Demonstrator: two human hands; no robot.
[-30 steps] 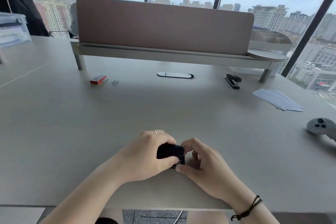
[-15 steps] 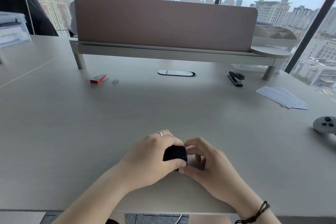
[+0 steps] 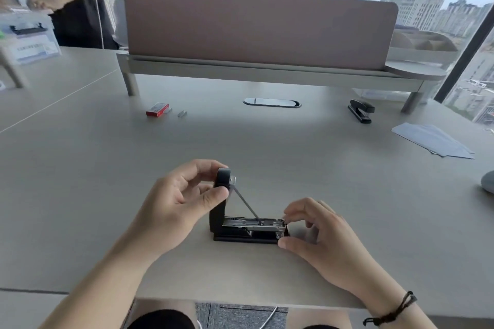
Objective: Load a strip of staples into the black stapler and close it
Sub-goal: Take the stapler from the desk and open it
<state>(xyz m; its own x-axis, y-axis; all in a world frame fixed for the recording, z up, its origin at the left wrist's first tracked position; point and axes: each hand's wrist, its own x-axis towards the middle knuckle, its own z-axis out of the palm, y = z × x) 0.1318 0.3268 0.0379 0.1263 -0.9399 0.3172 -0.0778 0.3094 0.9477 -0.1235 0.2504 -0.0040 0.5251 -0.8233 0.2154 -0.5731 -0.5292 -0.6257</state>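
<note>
A black stapler (image 3: pixel 248 227) lies on the grey desk near the front edge, its lid swung upright. My left hand (image 3: pixel 184 195) pinches the raised lid's tip between thumb and fingers. My right hand (image 3: pixel 320 232) holds the front end of the base and metal staple channel, which lies bare. A thin spring rod runs from lid to channel. I cannot tell whether staples lie in the channel. A red staple box (image 3: pixel 157 109) and a loose staple strip (image 3: pixel 182 113) lie far back left.
A second black stapler (image 3: pixel 361 112) sits at the back right, near sheets of paper (image 3: pixel 433 140). A grey controller (image 3: pixel 487 181) is at the right edge. A raised shelf with a brown divider (image 3: pixel 259 27) spans the back. A person stands far left.
The stapler was closed under both hands; now its lid stands open, lifted by my left hand, while my right hand holds the front of the base.
</note>
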